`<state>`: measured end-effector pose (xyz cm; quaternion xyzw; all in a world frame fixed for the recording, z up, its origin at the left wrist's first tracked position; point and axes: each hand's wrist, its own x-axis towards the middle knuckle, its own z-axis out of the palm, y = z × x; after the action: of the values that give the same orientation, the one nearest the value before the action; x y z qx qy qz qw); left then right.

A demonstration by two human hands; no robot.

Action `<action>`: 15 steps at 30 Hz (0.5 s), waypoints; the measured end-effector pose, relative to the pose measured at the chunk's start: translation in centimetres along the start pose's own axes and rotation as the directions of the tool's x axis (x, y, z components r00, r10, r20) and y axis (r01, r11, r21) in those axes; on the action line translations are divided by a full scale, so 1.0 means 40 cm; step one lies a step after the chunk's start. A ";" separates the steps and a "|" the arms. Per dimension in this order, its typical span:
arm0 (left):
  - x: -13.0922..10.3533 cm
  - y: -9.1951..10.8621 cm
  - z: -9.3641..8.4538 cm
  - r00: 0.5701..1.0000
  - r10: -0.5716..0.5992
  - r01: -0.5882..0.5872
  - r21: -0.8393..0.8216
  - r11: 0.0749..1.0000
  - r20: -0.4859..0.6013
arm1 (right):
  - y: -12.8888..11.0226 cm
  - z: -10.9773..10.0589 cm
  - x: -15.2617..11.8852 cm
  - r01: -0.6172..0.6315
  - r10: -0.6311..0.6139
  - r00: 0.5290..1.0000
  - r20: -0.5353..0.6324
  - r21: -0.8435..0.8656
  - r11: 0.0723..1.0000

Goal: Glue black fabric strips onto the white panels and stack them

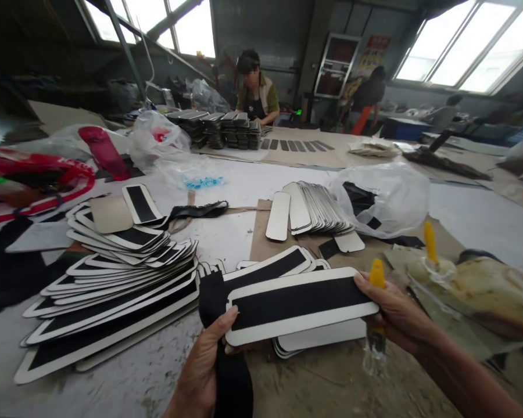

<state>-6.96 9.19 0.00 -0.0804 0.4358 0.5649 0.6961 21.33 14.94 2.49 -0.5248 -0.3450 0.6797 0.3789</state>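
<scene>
A long white panel with rounded corners and a black strip (pixel 296 306) down its middle is held level between my two hands. My left hand (pixel 200 366) pinches its left end, thumb on top. Black webbing (pixel 234 380) hangs by that hand and loops up behind the panel's left end. At the right end, my right hand (pixel 394 310) is closed on the panel, and a yellow-handled brush (pixel 377 276) is tucked in the same hand, bristles down. Below the panel lie more white panels (pixel 322 337), partly hidden by it.
At left are fanned stacks of black-striped panels (pixel 113 302). Plain white panels (pixel 316 209) stand behind, beside a clear plastic bag (pixel 387 197). A glue-stained container (pixel 483 284) with another yellow brush (pixel 430 241) sits at right. Across the table a person (pixel 257 96) works by dark stacks (pixel 230 130).
</scene>
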 end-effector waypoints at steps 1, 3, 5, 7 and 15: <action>0.003 0.004 0.002 1.000 0.007 -0.007 0.002 1.000 0.003 | -0.003 0.004 0.005 0.006 -0.006 1.000 0.010 0.014 1.000; 0.012 0.011 0.002 0.999 0.049 -0.050 0.049 0.998 0.018 | -0.009 0.012 0.019 0.025 -0.025 0.999 0.029 0.012 1.000; 0.022 0.019 -0.002 0.992 0.125 -0.125 0.131 0.983 0.014 | -0.013 0.019 0.035 0.046 -0.045 0.999 0.025 -0.005 0.999; 0.032 0.026 -0.006 0.977 0.212 -0.206 0.231 0.951 -0.001 | -0.015 0.024 0.053 0.064 -0.064 0.998 0.006 -0.015 0.998; 0.054 0.043 0.007 0.930 0.366 -0.324 0.511 0.796 0.021 | -0.032 0.033 0.104 0.102 -0.101 0.994 0.032 -0.018 0.995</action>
<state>-8.34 11.50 -0.69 0.1639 0.6028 0.5441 0.5601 19.58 19.10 1.99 -0.4995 -0.3838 0.6643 0.4024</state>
